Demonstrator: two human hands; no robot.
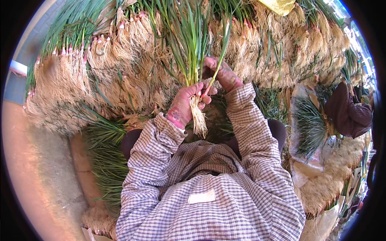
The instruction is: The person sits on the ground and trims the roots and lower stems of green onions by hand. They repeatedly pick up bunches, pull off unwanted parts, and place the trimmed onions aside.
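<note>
My left hand (181,105), in a pink flower-patterned glove, grips a small bunch of green garlic plants (193,54) just above the roots. Long green leaves point away from me, and the pale roots (198,119) hang below the fingers. One stalk (219,60) leans out to the right of the bunch, its reddish base by my left fingertips. My right hand (224,73), in a similar glove, is bent against the bunch's right side, behind that leaning stalk. Leaves partly hide its fingertips, so I cannot tell whether they pinch anything.
A broad bank of rooted plants (129,72) lies across the far side. More leafy bundles (108,168) lie at my left, beside a concrete floor (54,168). On the right are a plastic sheet (298,120), a root pile (322,177) and another person's dark-clothed part (346,111).
</note>
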